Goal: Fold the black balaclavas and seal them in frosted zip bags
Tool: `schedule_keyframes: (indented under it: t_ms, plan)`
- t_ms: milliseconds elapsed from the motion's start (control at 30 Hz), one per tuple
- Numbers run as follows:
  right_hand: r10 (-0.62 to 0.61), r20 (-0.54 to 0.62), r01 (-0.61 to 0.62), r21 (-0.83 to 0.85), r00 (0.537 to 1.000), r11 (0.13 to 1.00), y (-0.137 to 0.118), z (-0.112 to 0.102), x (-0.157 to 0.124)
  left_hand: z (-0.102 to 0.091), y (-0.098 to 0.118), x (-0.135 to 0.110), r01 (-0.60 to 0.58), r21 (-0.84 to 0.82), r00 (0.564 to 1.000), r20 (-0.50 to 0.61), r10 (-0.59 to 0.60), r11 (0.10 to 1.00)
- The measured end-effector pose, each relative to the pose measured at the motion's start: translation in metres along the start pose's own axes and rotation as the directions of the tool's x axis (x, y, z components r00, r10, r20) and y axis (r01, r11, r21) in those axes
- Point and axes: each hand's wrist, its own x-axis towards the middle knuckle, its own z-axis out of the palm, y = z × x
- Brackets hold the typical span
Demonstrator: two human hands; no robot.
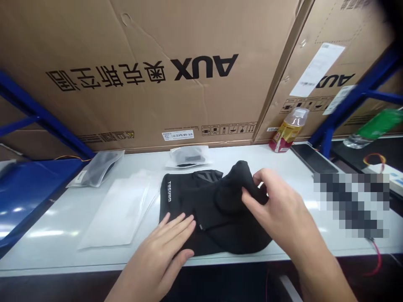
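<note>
A black garment (pixel 208 209) with white lettering on its left edge lies on the white table (pixel 63 226) in front of me. My left hand (pixel 166 247) rests flat on its near left corner, fingers stretched out. My right hand (pixel 277 205) pinches a raised fold of the black fabric near the garment's upper right and lifts it off the table.
An empty clear plastic bag (pixel 121 209) lies left of the garment. Two bagged dark items (pixel 96 167) (pixel 189 157) sit at the back. Large cardboard boxes (pixel 151 71) stand behind. A bottle (pixel 288 132) and a dark phone (pixel 313 157) lie at the right, blue shelf posts (pixel 349 102) beside them.
</note>
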Motion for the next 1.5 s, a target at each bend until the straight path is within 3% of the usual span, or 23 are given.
schedule_keyframes:
  t_ms: [100,167,200,267,333,367,433,567,767,900,1000,1100,1167,1233,1367,1500]
  plan:
    - [-0.25,0.156,0.222,0.177,0.956,0.959,-0.016,0.004,-0.003,-0.004,0.006,0.009,-0.004,-0.19,1.0,0.023,0.009,0.982]
    - [-0.367,0.247,0.229,0.452,0.897,0.862,-0.022,0.016,-0.008,-0.007,0.009,0.017,0.053,-0.325,0.995,-0.067,-0.079,0.944]
    - [-0.369,0.237,0.182,0.563,0.899,0.806,-0.022,0.021,-0.01,-0.009,0.01,0.021,0.086,-0.38,0.98,-0.136,-0.147,0.921]
    - [-0.241,0.134,0.095,0.661,0.961,0.744,-0.015,0.031,-0.013,-0.012,0.015,0.031,0.13,-0.449,0.915,-0.29,-0.282,0.884]
    - [-0.086,0.033,0.047,0.617,0.996,0.786,-0.002,0.037,-0.013,-0.01,0.022,0.044,0.167,-0.452,0.847,-0.389,-0.362,0.876]
    - [-0.052,0.026,0.028,0.565,0.998,0.825,0.004,0.04,-0.013,-0.007,0.025,0.051,0.198,-0.433,0.834,-0.398,-0.383,0.88]
    - [-0.059,0.094,0.008,0.475,0.994,0.88,0.01,0.048,-0.015,0.003,0.029,0.064,0.265,-0.373,0.854,-0.337,-0.396,0.889]
    - [-0.111,0.188,0.02,0.428,0.976,0.903,0.005,0.065,-0.028,0.025,0.028,0.078,0.322,-0.309,0.898,-0.201,-0.392,0.895]
    - [-0.254,0.159,0.223,0.191,0.954,0.956,-0.011,0.073,-0.027,0.033,0.023,0.076,0.318,-0.197,0.9,-0.244,-0.36,0.928]
    - [-0.338,0.274,0.319,0.113,0.9,0.941,-0.012,0.076,-0.012,0.041,0.022,0.082,0.292,-0.125,0.949,-0.085,-0.304,0.948]
    - [-0.343,0.343,0.319,0.126,0.875,0.939,-0.007,0.077,-0.009,0.038,0.015,0.078,0.253,-0.066,0.964,-0.072,-0.257,0.965]
    - [-0.329,0.347,0.278,0.188,0.878,0.942,0.0,0.074,-0.011,0.02,-0.008,0.056,0.213,0.034,0.971,-0.115,-0.208,0.977]
    - [-0.305,0.343,0.238,0.223,0.888,0.945,0.003,0.072,-0.012,0.005,-0.033,0.034,0.322,0.122,0.931,-0.224,-0.29,0.939]
    - [-0.291,0.338,0.218,0.237,0.895,0.947,0.004,0.072,-0.013,-0.005,-0.06,0.012,0.486,0.163,0.852,-0.307,-0.424,0.859]
    - [-0.283,0.313,0.222,0.216,0.907,0.951,0.003,0.076,-0.015,-0.008,-0.093,-0.014,0.636,0.159,0.769,-0.21,-0.604,0.755]
    - [-0.277,0.303,0.218,0.213,0.912,0.952,0.004,0.079,-0.017,-0.007,-0.097,-0.017,0.702,0.153,0.708,-0.251,-0.66,0.695]
